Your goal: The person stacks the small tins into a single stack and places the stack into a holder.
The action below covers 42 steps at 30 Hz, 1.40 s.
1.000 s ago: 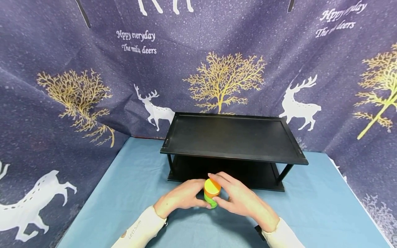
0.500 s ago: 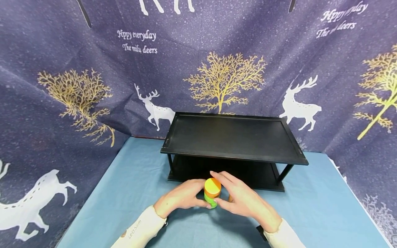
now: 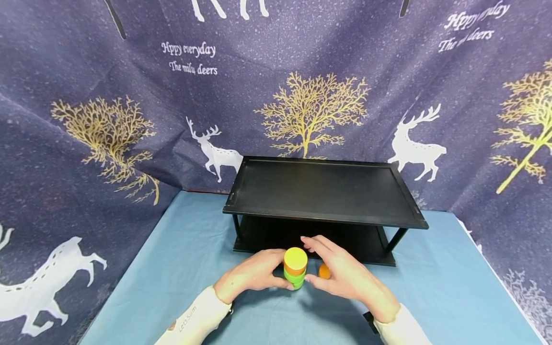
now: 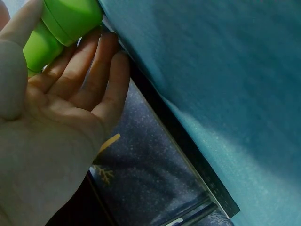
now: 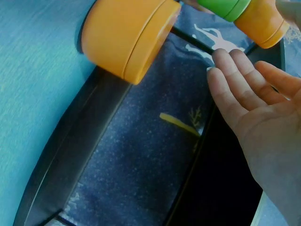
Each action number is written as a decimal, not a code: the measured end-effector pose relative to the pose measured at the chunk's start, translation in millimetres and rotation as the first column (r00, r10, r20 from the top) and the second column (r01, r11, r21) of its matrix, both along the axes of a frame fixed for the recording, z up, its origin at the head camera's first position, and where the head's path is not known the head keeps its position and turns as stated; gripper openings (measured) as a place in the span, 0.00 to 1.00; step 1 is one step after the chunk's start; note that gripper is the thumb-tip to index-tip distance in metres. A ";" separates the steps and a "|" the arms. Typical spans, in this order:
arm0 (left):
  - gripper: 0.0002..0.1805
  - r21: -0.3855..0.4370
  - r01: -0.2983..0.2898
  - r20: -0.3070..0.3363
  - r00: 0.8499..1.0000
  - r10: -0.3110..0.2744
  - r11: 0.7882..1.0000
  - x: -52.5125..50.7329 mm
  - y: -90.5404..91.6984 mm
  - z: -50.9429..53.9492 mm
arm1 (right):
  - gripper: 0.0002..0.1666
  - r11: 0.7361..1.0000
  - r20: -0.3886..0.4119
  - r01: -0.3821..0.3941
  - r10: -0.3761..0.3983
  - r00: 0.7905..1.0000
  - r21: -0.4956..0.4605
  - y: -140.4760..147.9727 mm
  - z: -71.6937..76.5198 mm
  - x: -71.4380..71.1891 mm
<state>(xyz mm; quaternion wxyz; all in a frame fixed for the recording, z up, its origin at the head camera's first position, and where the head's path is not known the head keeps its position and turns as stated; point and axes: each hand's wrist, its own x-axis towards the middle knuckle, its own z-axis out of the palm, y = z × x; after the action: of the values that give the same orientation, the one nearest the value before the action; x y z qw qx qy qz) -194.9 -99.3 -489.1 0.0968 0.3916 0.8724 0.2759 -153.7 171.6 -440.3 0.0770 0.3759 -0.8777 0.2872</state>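
Observation:
My left hand [image 3: 254, 270] holds the low part of a small upright stack, its thumb and fingers around the green cylinder [image 3: 295, 278]. Two green sections show in the left wrist view, the wider green section [image 4: 73, 19] and a narrower one. On top sits an orange cylinder [image 3: 295, 269] with a yellow upper face. My right hand [image 3: 340, 270] is just right of the stack, fingers spread and apart from the orange piece. A separate orange cylinder [image 5: 127, 37] with a seam near one end stands beside the right hand, partly hidden by it in the head view.
Behind the hands stands a black two-tier shelf [image 3: 321, 191], its front edge close to the fingertips. Blue cloth [image 3: 194, 230] covers the table. A dark curtain [image 3: 241, 86] with deer and trees hangs behind and at the sides.
My right hand has let go of the top orange piece and moved slightly right, uncovering the separate orange cylinder. The left hand and the stack have stayed put.

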 end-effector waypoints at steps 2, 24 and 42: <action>0.35 -0.001 -0.001 -0.001 1.000 0.001 1.000 -0.3 0.5 0.4 | 0.47 1.000 0.007 0.011 -0.011 1.000 0.001 2.3 0.6 -0.4; 0.35 -0.014 -0.009 -0.005 1.000 0.009 1.000 -0.4 2.4 2.9 | 0.39 0.992 -0.007 0.095 -0.094 0.996 0.086 22.0 -5.1 -0.2; 0.36 -0.030 -0.018 0.014 1.000 0.019 0.999 0.8 0.3 3.3 | 0.38 0.985 0.011 0.108 -0.110 0.994 0.132 29.5 -11.8 -2.2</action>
<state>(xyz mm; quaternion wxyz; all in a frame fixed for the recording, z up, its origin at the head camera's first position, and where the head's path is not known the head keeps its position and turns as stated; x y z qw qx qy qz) -194.1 -99.1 -485.8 0.1063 0.3800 0.8794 0.2664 -155.9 201.1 -452.1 0.0598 0.3289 -0.9145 0.2278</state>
